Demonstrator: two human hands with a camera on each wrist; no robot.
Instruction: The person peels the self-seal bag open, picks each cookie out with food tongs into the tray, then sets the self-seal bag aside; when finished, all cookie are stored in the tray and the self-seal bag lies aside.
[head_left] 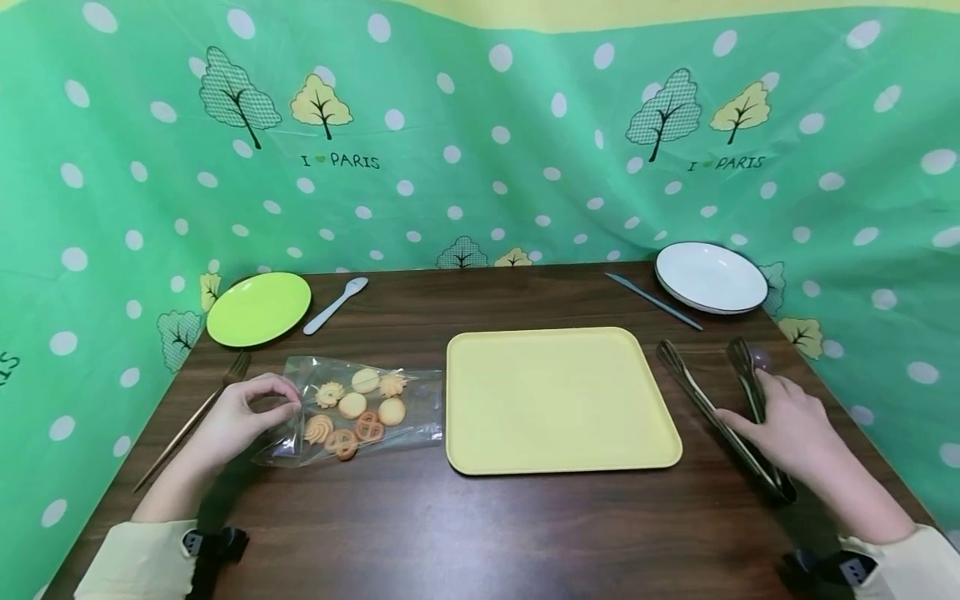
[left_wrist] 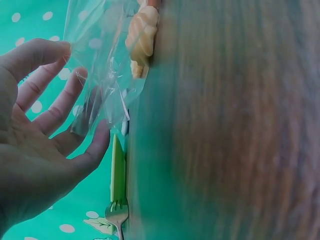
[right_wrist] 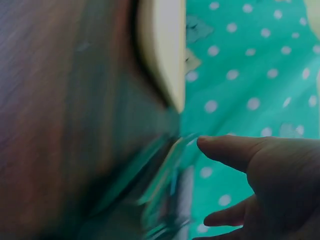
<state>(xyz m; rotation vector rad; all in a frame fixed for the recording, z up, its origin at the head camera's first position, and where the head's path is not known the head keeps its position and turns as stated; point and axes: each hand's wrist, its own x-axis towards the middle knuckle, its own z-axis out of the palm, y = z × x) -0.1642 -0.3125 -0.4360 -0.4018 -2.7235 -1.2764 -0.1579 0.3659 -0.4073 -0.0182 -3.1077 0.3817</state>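
In the head view my left hand (head_left: 243,412) pinches the left edge of a clear plastic bag (head_left: 420,392) with several cookies (head_left: 352,406) inside. The left wrist view shows the bag's film (left_wrist: 100,30) rising to the fingertips, with a cookie (left_wrist: 142,32) low inside it. At the right, my right hand (head_left: 795,421) hovers around metal tongs (head_left: 701,392), its thumb by one arm and its fingers by the other. The right wrist view shows that thumb straight and the fingers spread, with the tongs (right_wrist: 160,180) blurred below.
A yellow tray (head_left: 562,400) lies mid-table. Back left are a green plate (head_left: 258,308) and a pale spoon (head_left: 336,307), with a fork (head_left: 187,429) beside my left hand. Back right stand a white dish (head_left: 711,277) and a blue-grey knife (head_left: 652,300). A polka-dot cloth (head_left: 480,125) hangs behind.
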